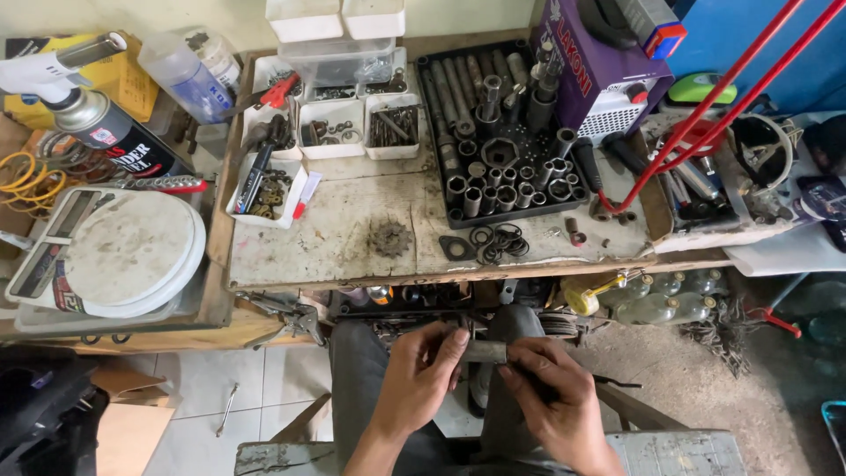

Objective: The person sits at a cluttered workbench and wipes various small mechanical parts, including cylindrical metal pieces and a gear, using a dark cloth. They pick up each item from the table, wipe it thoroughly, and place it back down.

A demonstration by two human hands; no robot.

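Note:
My left hand (414, 375) and my right hand (551, 401) meet over my lap, below the workbench. Between them they hold a short grey metal cylinder (485, 352), lying roughly level. The left fingers pinch its left end and the right fingers wrap its right end, which hides part of it. On the bench top above lie a small toothed sprocket (389, 238) and a cluster of dark rings and seals (495, 242).
A black tray of sockets (502, 132) stands at the back of the wooden workbench (344, 225), with small white bins of parts (330, 128) to its left. A white scale (123, 251) sits far left. Plastic bottles (656, 300) lie under the bench at right.

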